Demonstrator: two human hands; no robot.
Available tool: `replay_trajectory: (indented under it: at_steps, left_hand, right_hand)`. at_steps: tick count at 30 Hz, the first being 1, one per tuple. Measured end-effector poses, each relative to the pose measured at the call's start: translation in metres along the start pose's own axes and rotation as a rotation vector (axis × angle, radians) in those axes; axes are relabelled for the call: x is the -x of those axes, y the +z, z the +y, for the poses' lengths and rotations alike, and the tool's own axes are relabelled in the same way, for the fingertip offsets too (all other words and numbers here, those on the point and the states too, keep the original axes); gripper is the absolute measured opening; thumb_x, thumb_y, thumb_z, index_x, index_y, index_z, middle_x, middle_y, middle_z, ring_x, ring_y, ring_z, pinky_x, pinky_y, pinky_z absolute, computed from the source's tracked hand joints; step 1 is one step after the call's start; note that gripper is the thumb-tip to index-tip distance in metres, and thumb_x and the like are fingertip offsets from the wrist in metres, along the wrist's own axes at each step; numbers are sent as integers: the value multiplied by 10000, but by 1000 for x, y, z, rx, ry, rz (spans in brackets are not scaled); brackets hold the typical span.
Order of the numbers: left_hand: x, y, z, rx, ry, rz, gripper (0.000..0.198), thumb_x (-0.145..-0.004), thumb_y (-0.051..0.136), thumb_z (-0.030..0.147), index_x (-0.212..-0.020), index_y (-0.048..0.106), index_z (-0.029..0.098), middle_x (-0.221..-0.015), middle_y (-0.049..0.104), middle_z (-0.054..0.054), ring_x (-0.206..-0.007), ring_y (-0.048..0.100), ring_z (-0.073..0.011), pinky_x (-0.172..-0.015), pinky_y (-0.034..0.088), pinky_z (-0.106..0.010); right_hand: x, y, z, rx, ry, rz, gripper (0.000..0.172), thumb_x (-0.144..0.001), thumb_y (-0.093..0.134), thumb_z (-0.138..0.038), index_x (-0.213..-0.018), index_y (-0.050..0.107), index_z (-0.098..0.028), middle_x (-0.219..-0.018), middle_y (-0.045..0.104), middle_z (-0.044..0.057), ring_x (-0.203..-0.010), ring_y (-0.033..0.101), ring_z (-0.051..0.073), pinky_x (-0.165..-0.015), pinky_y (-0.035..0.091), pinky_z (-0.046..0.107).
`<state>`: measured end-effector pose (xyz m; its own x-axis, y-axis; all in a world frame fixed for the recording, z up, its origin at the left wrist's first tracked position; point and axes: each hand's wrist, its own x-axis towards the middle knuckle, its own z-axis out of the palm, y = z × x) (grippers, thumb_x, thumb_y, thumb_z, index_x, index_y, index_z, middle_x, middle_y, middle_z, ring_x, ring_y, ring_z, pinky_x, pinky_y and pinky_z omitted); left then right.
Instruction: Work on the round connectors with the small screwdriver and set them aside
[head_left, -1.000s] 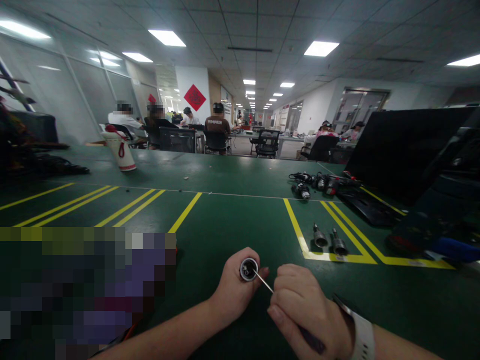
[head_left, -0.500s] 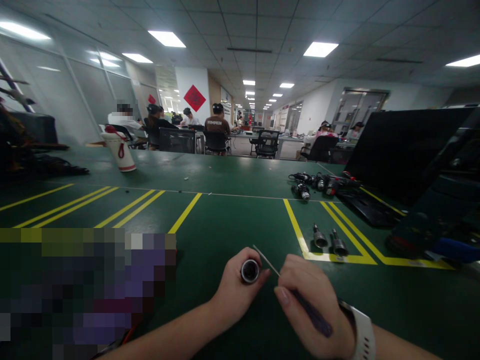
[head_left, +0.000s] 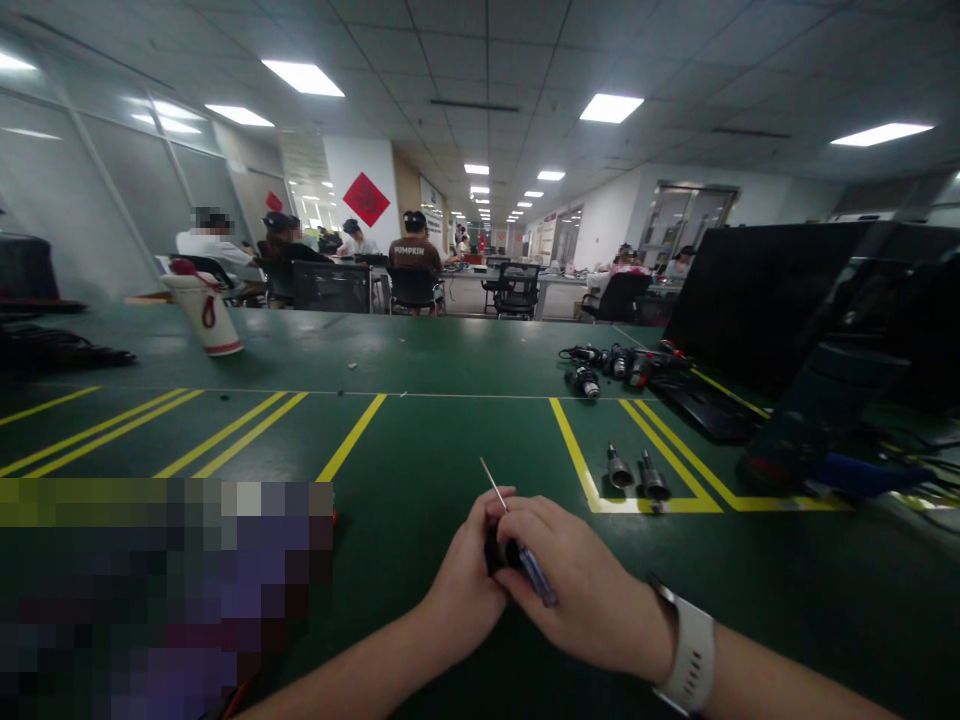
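Note:
My left hand (head_left: 461, 575) is wrapped round a dark, hollow cylindrical metal part (head_left: 496, 552), now mostly covered by fingers. In my right hand (head_left: 581, 575) is a thin screwdriver (head_left: 540, 582) with a purplish handle. Its slim shaft points up and away, past the fingers of my left hand. Both hands meet over the green table (head_left: 420, 440), and the right fingers reach across the cylinder's opening. Whether they touch the cylinder itself is hidden. Beyond them stand two metal cup-shaped parts with narrow stems, a left one (head_left: 619, 470) and a right one (head_left: 655, 482).
Yellow tape lines (head_left: 574, 455) mark the table. Several black cylindrical devices with cables (head_left: 585, 380) lie farther back. At right are a large black panel (head_left: 757, 300) and a dark cylinder (head_left: 825, 410). A white cup (head_left: 208, 318) stands far left. People sit beyond the table.
My right hand has moved left, bringing the screwdriver against my left hand and covering the cylinder's opening. The view has turned slightly right.

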<state>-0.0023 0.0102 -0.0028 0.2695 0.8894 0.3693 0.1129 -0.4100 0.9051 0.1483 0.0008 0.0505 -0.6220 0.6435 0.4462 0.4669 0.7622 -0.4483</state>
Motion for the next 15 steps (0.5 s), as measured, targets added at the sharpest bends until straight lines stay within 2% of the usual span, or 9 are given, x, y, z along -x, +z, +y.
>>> replay_trajectory:
  at_steps: [3, 6, 8, 10, 12, 15]
  left_hand:
    - [0, 0, 3, -66, -112, 4, 653, -624, 564, -25, -1209, 421, 226, -1027, 627, -38, -986, 616, -234, -915, 471, -437]
    - [0, 0, 4, -195, -56, 83, 667, -641, 591, 13, -1247, 395, 216, -1205, 561, -87, -1148, 533, -265, -1019, 378, -482]
    - [0, 0, 4, -300, -21, 151, 649, -681, 599, 65, -1274, 378, 211, -1331, 463, -109, -1254, 430, -282, -1070, 301, -513]
    - [1, -1, 5, -361, -68, 158, 625, -716, 593, 106, -1290, 373, 218, -1353, 441, -106, -1275, 403, -287, -1068, 299, -529]
    - [1, -2, 8, -363, -131, 126, 605, -733, 589, 132, -1292, 383, 238, -1326, 474, -91, -1245, 442, -282, -1041, 344, -526]
    - [2, -2, 13, -341, -179, 58, 562, -745, 586, 148, -1271, 423, 260, -1257, 543, -74, -1173, 517, -277, -982, 416, -513]
  right_hand:
    - [3, -4, -1, 18, -31, -42, 236, -760, 584, -31, -933, 518, -178, -975, 613, 64, -901, 546, 207, -786, 486, 353]
    - [12, -13, 3, -3, -78, 25, 190, -808, 534, -38, -926, 517, -185, -985, 615, 67, -919, 561, 195, -784, 498, 336]
    - [22, -24, 12, 3, -88, 125, 183, -838, 512, -53, -954, 510, -194, -1005, 614, 69, -944, 573, 189, -810, 502, 340]
    - [34, -40, 27, 68, -75, 249, 173, -858, 508, -89, -982, 502, -210, -1020, 620, 70, -966, 589, 195, -829, 506, 361]
    - [46, -57, 50, 210, -37, 400, 153, -859, 531, -153, -987, 499, -230, -1039, 632, 68, -985, 604, 210, -843, 509, 382]
    - [63, -81, 93, 382, 138, 578, 111, -841, 553, -258, -931, 503, -217, -1020, 643, 96, -952, 624, 245, -843, 505, 418]
